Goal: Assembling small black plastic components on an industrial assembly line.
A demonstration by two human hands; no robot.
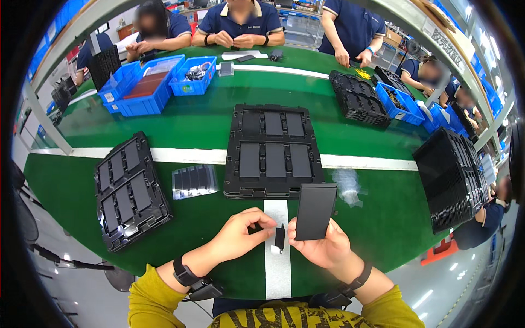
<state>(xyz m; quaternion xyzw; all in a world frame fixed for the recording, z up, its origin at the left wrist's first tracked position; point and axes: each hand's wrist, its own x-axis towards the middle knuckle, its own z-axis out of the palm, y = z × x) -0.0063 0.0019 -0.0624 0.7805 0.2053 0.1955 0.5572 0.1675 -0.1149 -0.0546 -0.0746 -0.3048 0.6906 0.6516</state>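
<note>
fwd: black tray [272,188] blocks | L: tray stack [127,188] | green mat [208,218] btwn: open

The person wears a mustard-yellow long-sleeved top, its sleeves pushed up toward the elbows, with dark lettering-like print across the chest at the lower edge of the view. A black strap circles each wrist: the one behind the left hand [240,236] carries a small dark box with a thin cable. The strap behind the right hand [322,247] joins a similar dark piece.

White label [109,97] on blue bin front, far left; white hanging sign [447,48] upper right.
</note>
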